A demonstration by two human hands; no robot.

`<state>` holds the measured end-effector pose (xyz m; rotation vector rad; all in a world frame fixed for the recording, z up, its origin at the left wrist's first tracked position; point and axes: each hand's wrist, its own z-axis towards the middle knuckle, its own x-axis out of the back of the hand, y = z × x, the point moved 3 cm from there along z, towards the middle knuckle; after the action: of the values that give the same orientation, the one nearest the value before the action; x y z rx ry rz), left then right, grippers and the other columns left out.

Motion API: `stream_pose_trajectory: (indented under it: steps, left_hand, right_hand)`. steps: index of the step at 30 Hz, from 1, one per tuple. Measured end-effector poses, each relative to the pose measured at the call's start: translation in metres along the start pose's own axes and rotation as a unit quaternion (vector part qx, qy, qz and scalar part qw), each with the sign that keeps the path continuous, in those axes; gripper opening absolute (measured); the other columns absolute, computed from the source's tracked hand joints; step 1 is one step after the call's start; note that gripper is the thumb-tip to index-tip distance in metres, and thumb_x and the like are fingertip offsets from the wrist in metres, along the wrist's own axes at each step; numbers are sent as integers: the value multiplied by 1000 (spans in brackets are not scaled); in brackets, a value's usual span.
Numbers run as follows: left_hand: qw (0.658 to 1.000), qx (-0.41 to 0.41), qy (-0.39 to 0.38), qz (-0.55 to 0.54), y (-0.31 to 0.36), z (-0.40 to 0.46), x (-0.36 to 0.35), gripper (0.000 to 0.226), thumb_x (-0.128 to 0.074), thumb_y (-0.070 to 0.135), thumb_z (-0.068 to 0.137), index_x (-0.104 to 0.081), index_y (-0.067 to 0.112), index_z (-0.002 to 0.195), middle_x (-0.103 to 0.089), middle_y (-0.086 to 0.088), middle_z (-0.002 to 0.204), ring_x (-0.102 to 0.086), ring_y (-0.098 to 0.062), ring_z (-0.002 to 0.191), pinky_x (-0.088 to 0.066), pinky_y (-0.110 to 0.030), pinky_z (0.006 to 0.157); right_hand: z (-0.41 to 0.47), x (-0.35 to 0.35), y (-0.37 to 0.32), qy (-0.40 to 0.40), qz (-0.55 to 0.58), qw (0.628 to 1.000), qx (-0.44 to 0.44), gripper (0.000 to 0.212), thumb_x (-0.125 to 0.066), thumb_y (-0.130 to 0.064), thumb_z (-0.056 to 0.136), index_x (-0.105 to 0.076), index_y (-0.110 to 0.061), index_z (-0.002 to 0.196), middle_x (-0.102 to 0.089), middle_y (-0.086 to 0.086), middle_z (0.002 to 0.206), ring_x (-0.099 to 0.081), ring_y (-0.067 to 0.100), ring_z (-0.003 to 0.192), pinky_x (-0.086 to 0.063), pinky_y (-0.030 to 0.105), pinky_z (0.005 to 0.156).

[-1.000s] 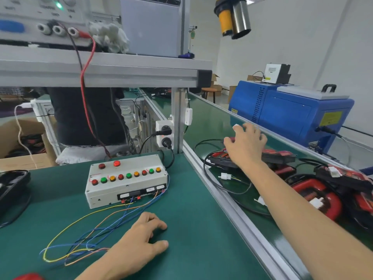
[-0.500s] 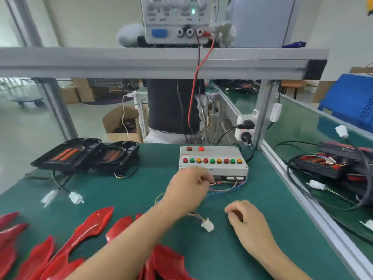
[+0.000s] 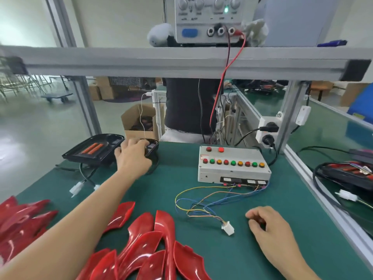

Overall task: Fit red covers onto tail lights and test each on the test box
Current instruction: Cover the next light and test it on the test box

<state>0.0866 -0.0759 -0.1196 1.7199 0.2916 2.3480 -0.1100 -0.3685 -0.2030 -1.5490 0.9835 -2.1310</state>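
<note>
Two black tail lights with orange strips lie at the far left of the green mat; the left one (image 3: 94,150) lies free. My left hand (image 3: 131,156) reaches out and curls its fingers over the right tail light (image 3: 151,147), hiding most of it. The grey test box (image 3: 232,168) with coloured buttons stands at centre right. Its coloured wires end in a white connector (image 3: 228,230) lying loose on the mat. Beside that connector my right hand (image 3: 268,225) rests loosely curled and holds nothing. Several red covers (image 3: 141,249) are heaped at the near edge, more of them (image 3: 20,219) at the left.
An aluminium shelf beam (image 3: 181,61) crosses overhead, carrying a power supply (image 3: 212,19) with a red lead hanging down. A conveyor on the right holds wired tail lights (image 3: 347,174). A person in dark clothes (image 3: 187,106) stands behind the bench. Loose white plugs (image 3: 77,187) lie left.
The view swung left from the conveyor to the bench. My left hand left the test box front and went far left onto the tail light. My right hand stayed by the white connector.
</note>
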Motion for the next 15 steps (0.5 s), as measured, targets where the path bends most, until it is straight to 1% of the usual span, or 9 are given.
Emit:
stream_pose_trajectory:
  steps: [2,5,7,9,11,13,15]
  left_hand:
    - [998,27,28,47,-18,3,-3,70,-64,13,70,-43,20,137,-37,-6,144,-23,-28,135,-17,-47,111]
    - [991,81,59,84,-46,7,-4,75,-67,16,69,-36,13,137,-35,-9,144,-21,-29,137,-15,-49,111]
    - [987,116,52,102,-64,10,-5,76,-70,19,69,-35,10,136,-35,-12,144,-21,-30,137,-16,-51,112]
    - [983,132,31,121,-78,12,-7,75,-72,22,71,-36,8,136,-36,-13,144,-24,-32,136,-18,-54,111]
    - [980,123,32,154,-85,13,-6,69,-72,23,74,-41,9,134,-40,-12,140,-30,-33,132,-26,-52,106]
    - [976,109,50,182,-88,15,1,60,-71,22,76,-48,11,130,-48,-13,132,-39,-35,122,-34,-46,98]
    - [975,86,67,195,-86,18,9,43,-67,15,79,-56,5,119,-55,-16,121,-44,-36,113,-38,-44,92]
  right_hand:
    - [1,0,1,3,-2,1000,5,40,-65,-3,84,-54,-40,72,-60,-14,83,-53,7,85,-42,35,84]
    - [2,-1,2,2,-4,1000,12,41,-65,-2,84,-54,-40,72,-60,-12,82,-53,6,84,-40,33,80]
    - [2,-1,3,3,3,1000,16,42,-65,-1,83,-55,-39,72,-61,-12,82,-54,8,84,-40,31,79]
    - [2,-1,4,5,6,1000,16,41,-66,0,83,-56,-39,72,-61,-13,83,-54,11,85,-41,31,79]
    - [3,-2,5,2,1,1000,15,41,-66,-1,83,-56,-39,72,-60,-14,84,-54,11,86,-41,31,81]
    - [3,-2,5,-1,-3,1000,15,40,-67,-2,83,-56,-39,72,-60,-15,84,-54,11,87,-41,32,83]
    - [4,-2,5,-4,-5,1000,13,39,-67,-3,83,-56,-39,72,-59,-16,84,-54,11,87,-40,32,83]
